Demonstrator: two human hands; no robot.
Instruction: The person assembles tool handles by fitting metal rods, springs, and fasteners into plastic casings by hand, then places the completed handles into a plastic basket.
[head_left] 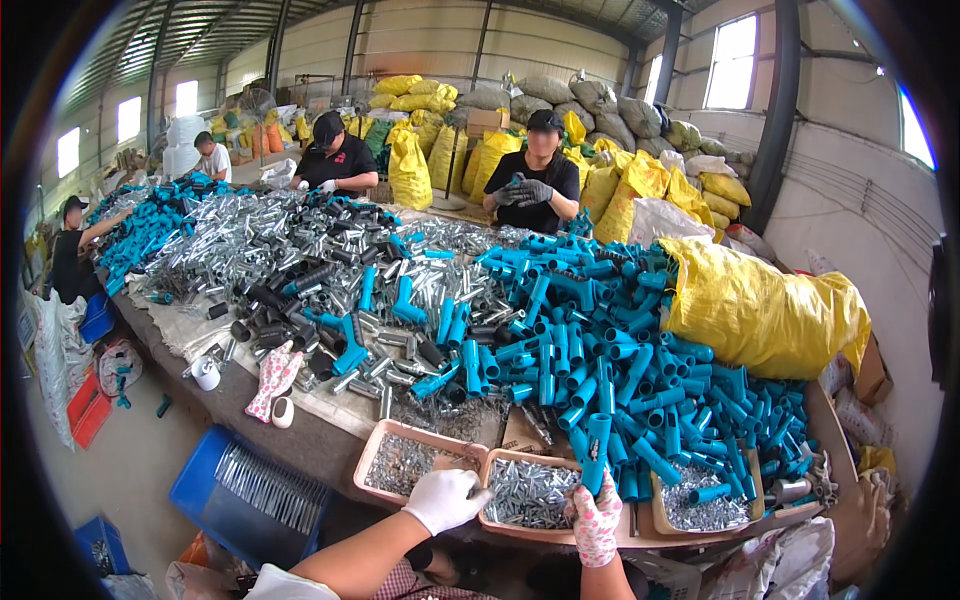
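Note:
My left hand, in a white glove, rests with fingers curled on the rim between two shallow pink trays of small silver metal parts. My right hand, in a flowered glove, grips a blue plastic tube fitting upright over the middle tray. A big heap of blue tube fittings lies just beyond both hands.
Silver metal sleeves and black fittings cover the long table. A full yellow sack lies at right. A third tray sits at right. Blue crates stand on the floor at left. Several people work at the far end and left side.

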